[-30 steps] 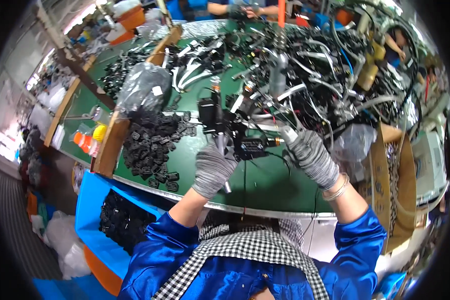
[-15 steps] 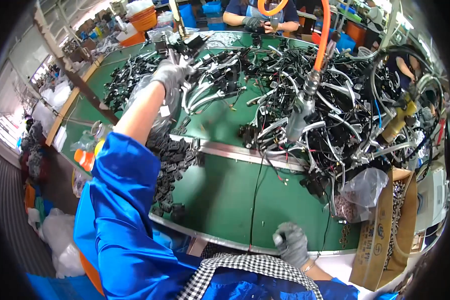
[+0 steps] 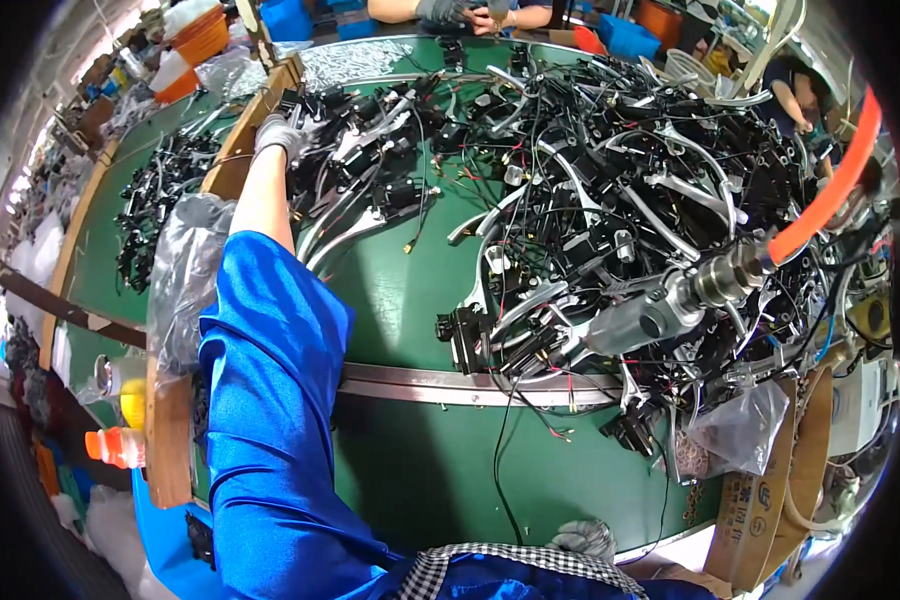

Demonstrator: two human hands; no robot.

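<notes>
My left hand, in a grey glove, reaches to the far left, onto a heap of silver brake levers with black housings and thin wires. Its fingers go in among the parts, so whether they grip one is hidden. Low at the table's front edge lies my right hand, gloved too and partly covered by my checked apron edge. Its fingertips do not show clearly. A larger heap of brake levers fills the middle and right. Above its near side hangs an air screwdriver on an orange hose, touched by neither hand.
A metal rail crosses the green table. Wooden boards and a clear plastic bag stand left of my arm. At right are a cardboard box and a plastic bag. A co-worker's hands work across the table.
My left arm has stretched farther, and its hand now sits at the levers beside the wooden board. The view has shifted. The screwdriver hangs farther right and lower; my right hand shows less.
</notes>
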